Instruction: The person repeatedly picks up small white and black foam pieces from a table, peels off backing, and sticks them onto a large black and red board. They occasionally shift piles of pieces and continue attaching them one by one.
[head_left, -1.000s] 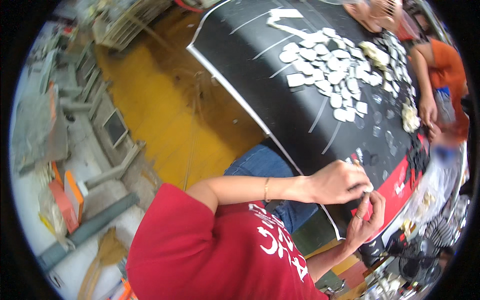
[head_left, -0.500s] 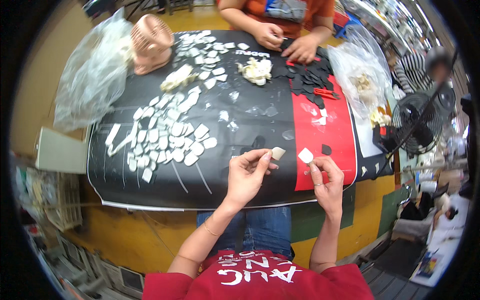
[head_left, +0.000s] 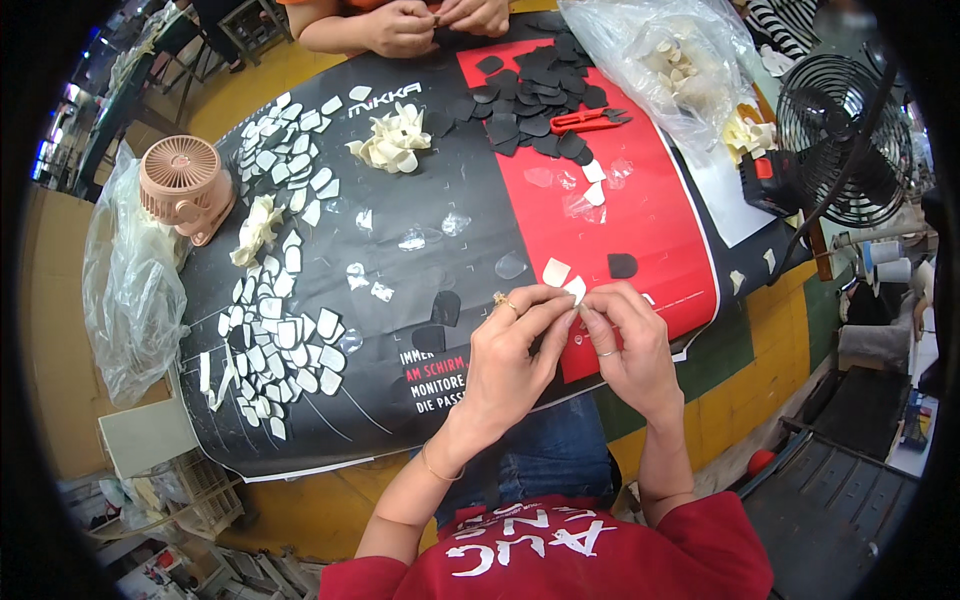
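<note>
Both my hands meet over the red part of the table mat, fingertips touching. A small white shield-shaped piece (head_left: 575, 289) is pinched between them. My left hand (head_left: 520, 350) is closed on its left side, thumb and index finger together. My right hand (head_left: 632, 345) closes on it from the right; the fingers hide its lower edge. Just beyond the left fingertips is a cream piece (head_left: 556, 272); I cannot tell whether it touches them. A black piece of similar shape (head_left: 622, 265) lies on the red mat above my right hand.
Many white pieces (head_left: 270, 330) lie spread at left, near a cream pile (head_left: 392, 138). Black pieces (head_left: 540, 85) and red snips (head_left: 590, 120) lie at the far right. A pink fan (head_left: 182, 180), plastic bags (head_left: 670, 70) and a black fan (head_left: 840, 135) stand around. Another person's hands (head_left: 430, 25) work opposite.
My hands have come together; before, each held a separate piece apart. The white piece is now between both hands. The view has turned, and the other person's hands have lifted from the black pieces.
</note>
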